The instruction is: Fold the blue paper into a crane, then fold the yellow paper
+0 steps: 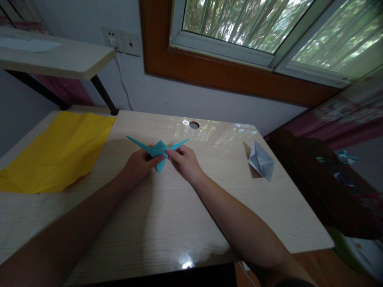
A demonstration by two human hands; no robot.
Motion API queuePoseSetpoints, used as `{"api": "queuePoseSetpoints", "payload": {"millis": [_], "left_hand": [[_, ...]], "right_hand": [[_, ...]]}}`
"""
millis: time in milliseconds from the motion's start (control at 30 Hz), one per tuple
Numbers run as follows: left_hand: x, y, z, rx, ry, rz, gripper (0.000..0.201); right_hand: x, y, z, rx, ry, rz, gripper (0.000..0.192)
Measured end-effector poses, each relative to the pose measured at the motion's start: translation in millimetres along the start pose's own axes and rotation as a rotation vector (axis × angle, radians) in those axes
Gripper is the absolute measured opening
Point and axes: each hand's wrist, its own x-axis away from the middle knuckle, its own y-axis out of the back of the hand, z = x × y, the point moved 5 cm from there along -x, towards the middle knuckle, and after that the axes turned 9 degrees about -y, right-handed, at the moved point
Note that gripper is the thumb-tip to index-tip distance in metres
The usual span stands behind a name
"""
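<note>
Watching through the head camera, I see the left hand (pixel 135 166) pinching the left side of a turquoise folded-paper figure with two long, narrow points (pixel 159 148), its thumb pressed on the paper. The right hand (pixel 187 162) grips the figure's right side between thumb and fingers. The figure is between both hands above a pale wood-grain tabletop (pixel 191 223), its long points angled outward; I cannot quite tell whether its underside touches the surface. Off to the left lies a broad, bright-yellow sheet (pixel 61 153), and a white folded-paper piece (pixel 259 160) sits well apart, near the right edge.
</note>
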Motion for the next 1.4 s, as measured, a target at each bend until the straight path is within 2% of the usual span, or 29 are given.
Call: {"api": "queuePoseSetpoints", "payload": {"millis": [167, 300, 433, 700, 900, 1167, 1400], "left_hand": [[1.2, 1.5, -5.5, 0.014, 0.026, 0.004, 0.037], [1.4, 2.0, -7.2, 0.056, 0.005, 0.012, 0.035], [1.7, 0.6, -5.4, 0.078, -0.017, 0.025, 0.035], [3.4, 0.5, -6.2, 0.117, -0.028, 0.022, 0.049], [4.8, -0.8, 0.1, 0.206, 0.005, 0.012, 0.046], [4.9, -4.0, 4.7, 0.352, -0.002, 0.104, 0.035], [4.9, -5.4, 6.6, 0.405, 0.040, 0.083, 0.033]], "right_hand": [[0.5, -5.6, 1.6, -0.029, -0.016, 0.084, 0.035], [-0.3, -8.0, -0.1, 0.057, -0.015, 0.135, 0.036], [1.0, -7.3, -1.4, 0.092, -0.004, 0.123, 0.036], [5.7, -9.1, 3.2, 0.067, -0.002, 0.126, 0.038], [9.9, -11.9, 8.1, 0.104, 0.011, 0.152, 0.041], [15.9, -18.8, 11.0, 0.293, 0.000, 0.277, 0.054], [10.9, -16.1, 6.2, 0.252, 0.010, 0.309, 0.049]]}}
